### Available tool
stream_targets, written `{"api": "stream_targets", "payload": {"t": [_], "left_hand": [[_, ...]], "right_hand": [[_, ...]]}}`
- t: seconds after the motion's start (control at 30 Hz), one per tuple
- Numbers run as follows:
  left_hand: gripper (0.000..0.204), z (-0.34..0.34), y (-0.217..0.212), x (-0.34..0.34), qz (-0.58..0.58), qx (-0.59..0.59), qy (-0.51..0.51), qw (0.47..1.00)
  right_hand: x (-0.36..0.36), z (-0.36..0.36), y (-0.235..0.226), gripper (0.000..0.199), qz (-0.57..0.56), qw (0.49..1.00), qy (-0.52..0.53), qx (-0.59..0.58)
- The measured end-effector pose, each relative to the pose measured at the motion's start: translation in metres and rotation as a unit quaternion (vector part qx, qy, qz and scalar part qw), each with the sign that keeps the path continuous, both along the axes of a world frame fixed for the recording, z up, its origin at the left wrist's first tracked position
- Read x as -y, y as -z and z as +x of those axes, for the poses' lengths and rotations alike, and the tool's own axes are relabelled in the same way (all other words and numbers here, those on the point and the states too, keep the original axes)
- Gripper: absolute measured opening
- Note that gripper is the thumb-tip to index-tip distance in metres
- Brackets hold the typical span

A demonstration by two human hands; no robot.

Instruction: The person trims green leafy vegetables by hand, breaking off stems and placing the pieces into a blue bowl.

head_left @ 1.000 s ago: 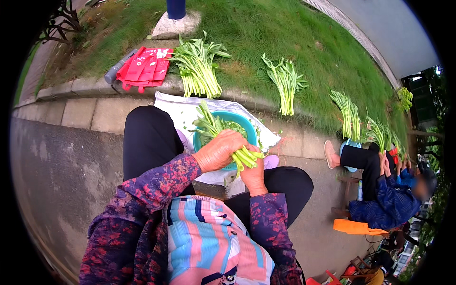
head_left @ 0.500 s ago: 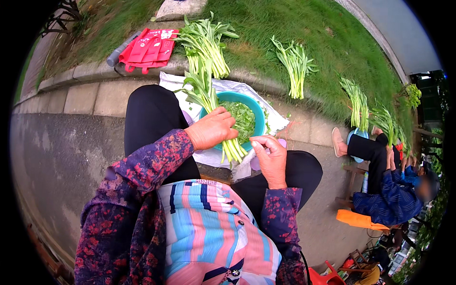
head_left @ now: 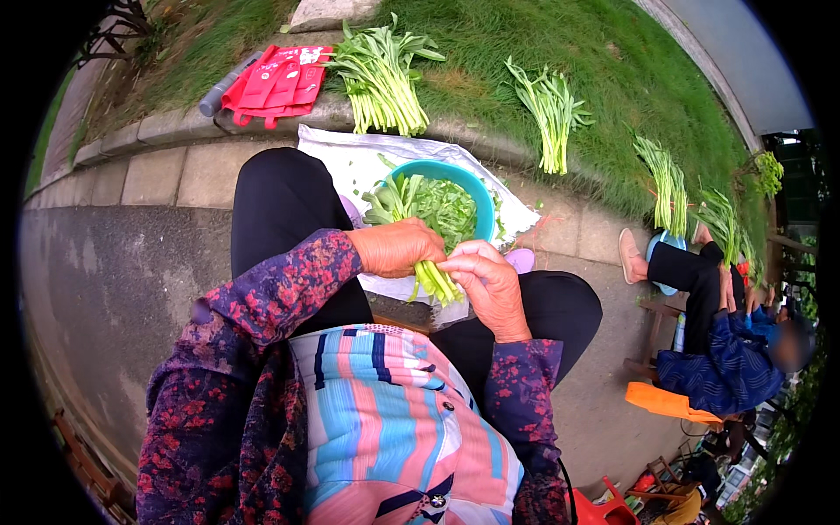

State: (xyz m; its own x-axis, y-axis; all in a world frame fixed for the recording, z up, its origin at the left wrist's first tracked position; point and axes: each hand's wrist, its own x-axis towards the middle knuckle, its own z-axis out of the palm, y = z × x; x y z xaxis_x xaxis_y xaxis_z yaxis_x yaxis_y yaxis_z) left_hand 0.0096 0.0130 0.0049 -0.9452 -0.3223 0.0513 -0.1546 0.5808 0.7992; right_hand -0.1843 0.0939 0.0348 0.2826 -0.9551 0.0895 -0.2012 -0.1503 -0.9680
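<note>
Here the left hand (head_left: 395,248) is wrapped around a bunch of green leafy stalks (head_left: 411,236), fingers closed over its middle, while the right hand (head_left: 486,282) pinches the pale cut ends just beside it. The bunch lies tilted over the person's lap, its leaves reaching over a round teal plastic basin (head_left: 472,188) filled with picked greens. The basin sits on a white plastic sheet (head_left: 337,157) on the paving. Further bundles of stalks (head_left: 381,79) lie on the grass, beside a red cloth bag (head_left: 280,83).

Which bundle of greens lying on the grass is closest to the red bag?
The large, leafy bundle at the top centre, lying right beside the red bag. The slimmer bundle and the two further bundles lie farther right.
</note>
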Motion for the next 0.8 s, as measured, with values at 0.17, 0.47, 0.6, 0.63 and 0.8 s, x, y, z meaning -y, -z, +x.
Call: {"api": "stream_targets", "payload": {"t": [0.17,0.47,0.6,0.63,0.8], "left_hand": [[0.023,0.000,0.012,-0.001,0.072,-0.019,0.013,0.997],[0.022,-0.001,-0.006,-0.001,0.337,0.123,0.046,0.932],[0.022,-0.001,-0.004,0.004,0.378,0.119,0.094,0.913],[0.020,-0.002,-0.003,0.004,0.389,0.102,0.098,0.910],[0.020,-0.004,-0.005,0.007,0.424,0.088,0.115,0.894]], "right_hand": [[0.000,-0.002,-0.001,0.012,0.005,1.000,-0.012,0.006],[0.000,-0.003,-0.002,0.014,0.010,1.000,-0.008,0.022],[0.001,-0.003,0.003,0.011,-0.006,1.000,-0.008,0.014],[0.002,-0.004,0.003,0.011,-0.009,1.000,-0.008,0.016],[0.002,-0.004,0.008,0.011,-0.019,1.000,-0.002,0.021]]}}
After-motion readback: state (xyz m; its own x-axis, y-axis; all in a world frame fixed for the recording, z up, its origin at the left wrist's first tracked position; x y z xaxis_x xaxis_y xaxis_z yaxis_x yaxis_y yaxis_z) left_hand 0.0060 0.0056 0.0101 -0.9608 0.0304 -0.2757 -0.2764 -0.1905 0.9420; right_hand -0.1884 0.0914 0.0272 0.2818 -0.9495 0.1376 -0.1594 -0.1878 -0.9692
